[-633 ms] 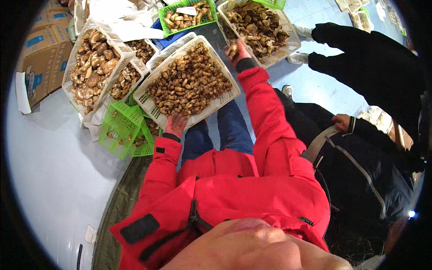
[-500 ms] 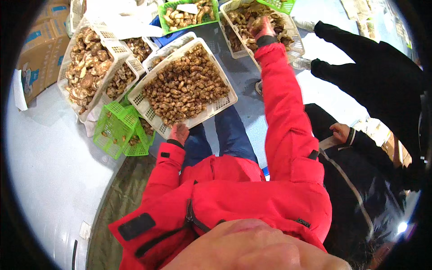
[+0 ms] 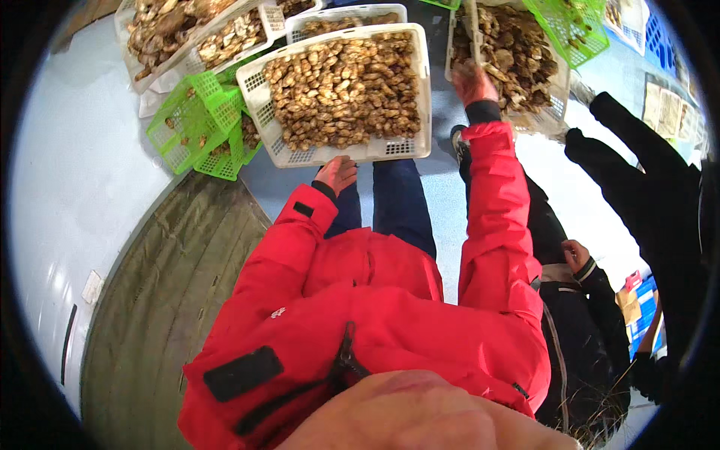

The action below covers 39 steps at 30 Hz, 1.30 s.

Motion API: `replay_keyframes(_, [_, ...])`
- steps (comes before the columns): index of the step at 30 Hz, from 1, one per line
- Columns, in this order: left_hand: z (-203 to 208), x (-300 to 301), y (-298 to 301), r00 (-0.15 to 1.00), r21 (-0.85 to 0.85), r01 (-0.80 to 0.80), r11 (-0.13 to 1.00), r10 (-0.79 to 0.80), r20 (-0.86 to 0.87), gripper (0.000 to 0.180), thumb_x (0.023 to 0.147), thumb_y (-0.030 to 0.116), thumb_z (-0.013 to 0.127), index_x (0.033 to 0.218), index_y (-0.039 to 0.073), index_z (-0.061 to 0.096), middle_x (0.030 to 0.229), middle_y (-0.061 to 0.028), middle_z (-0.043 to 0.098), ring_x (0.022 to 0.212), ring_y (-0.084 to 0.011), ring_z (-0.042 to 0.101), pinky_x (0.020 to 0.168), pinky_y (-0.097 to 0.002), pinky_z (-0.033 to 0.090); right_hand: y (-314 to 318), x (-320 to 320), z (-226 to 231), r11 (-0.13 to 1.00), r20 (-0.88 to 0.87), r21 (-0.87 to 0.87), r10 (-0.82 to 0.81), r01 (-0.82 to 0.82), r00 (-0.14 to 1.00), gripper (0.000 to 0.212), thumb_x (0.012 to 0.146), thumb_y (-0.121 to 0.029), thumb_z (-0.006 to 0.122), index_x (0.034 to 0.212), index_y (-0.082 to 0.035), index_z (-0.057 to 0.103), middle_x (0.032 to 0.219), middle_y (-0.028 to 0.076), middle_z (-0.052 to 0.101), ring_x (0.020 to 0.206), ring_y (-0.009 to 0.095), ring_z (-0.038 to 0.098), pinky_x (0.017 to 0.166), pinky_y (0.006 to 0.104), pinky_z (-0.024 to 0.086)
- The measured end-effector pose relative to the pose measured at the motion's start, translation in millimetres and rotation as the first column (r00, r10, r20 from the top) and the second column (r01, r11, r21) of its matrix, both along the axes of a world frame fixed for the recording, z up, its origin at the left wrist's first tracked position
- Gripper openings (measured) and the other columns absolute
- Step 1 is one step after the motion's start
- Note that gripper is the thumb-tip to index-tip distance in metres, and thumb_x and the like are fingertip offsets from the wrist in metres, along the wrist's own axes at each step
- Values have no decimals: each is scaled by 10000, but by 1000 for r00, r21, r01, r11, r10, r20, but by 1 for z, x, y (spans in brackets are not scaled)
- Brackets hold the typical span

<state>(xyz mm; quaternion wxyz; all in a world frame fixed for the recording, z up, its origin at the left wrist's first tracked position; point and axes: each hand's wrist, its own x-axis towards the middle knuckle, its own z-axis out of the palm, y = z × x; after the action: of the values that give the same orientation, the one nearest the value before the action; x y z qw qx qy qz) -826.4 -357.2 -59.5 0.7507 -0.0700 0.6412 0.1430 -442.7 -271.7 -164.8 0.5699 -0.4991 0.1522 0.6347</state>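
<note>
A white plastic basket (image 3: 262, 154) full of small brown mushrooms (image 3: 345, 90) sits in front of my knees. My left hand (image 3: 337, 174) is closed at its near rim, with the fingertips partly hidden. To the right stands another white basket (image 3: 551, 120) holding larger, darker mushrooms (image 3: 514, 56). At the near end of an upright white edge in it is my right hand (image 3: 474, 82), its fingers curled against that edge. No mushroom is visible in either hand.
Green baskets (image 3: 187, 127) with a few mushroom pieces lie at the left. More white baskets (image 3: 274, 22) of mushrooms stand behind. A green basket (image 3: 577, 45) leans over the right-hand one. Other people in dark clothes (image 3: 592, 300) are close on my right.
My right hand has come back from among the mushrooms to the edge in the right-hand basket. The view has shifted, and the basket before me now looks squarer to me. My left hand stays at its rim.
</note>
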Motion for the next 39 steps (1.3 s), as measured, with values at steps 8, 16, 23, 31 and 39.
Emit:
replay_keyframes(8, [-113,-161,0,672,557,395,731,183,-717,398,762,172,566,1094,-16,454,992,-117,538,872,-235,519,765,-347,419,-81,-114,-15,930,756,-193,345,-314,556,445,779,-297,585,1127,-39,484,896,51,597,761,158,553,691,265,434])
replay_keyframes(16, [-146,-238,79,706,333,445,832,-97,-702,375,783,272,552,1051,11,523,931,-52,573,836,-166,515,728,-304,395,-53,-139,-12,744,695,-573,663,-344,278,359,746,-365,612,933,-60,579,723,53,619,621,121,559,571,272,424])
replay_keyframes(23, [-144,-260,63,918,484,-84,871,256,-302,316,736,124,604,1025,13,539,919,-61,580,802,-181,533,747,-298,412,-52,-122,-31,915,734,-305,403,-266,547,298,728,-170,630,968,-3,572,773,20,591,654,91,504,584,224,404])
replay_keyframes(31, [-127,-255,90,823,367,409,836,-164,-544,483,693,349,639,1041,31,535,1025,-95,558,950,-230,509,819,-322,385,-52,-110,-46,922,618,-242,387,-303,684,128,745,-88,618,829,-7,564,739,39,579,623,116,526,571,211,426])
replay_keyframes(39, [-10,-308,106,863,578,-462,672,492,118,378,822,448,429,997,124,514,973,-55,542,910,-244,513,758,-415,439,-21,-146,11,850,812,-513,436,-120,-388,330,721,-190,607,993,-9,559,795,106,586,671,182,560,618,283,456])
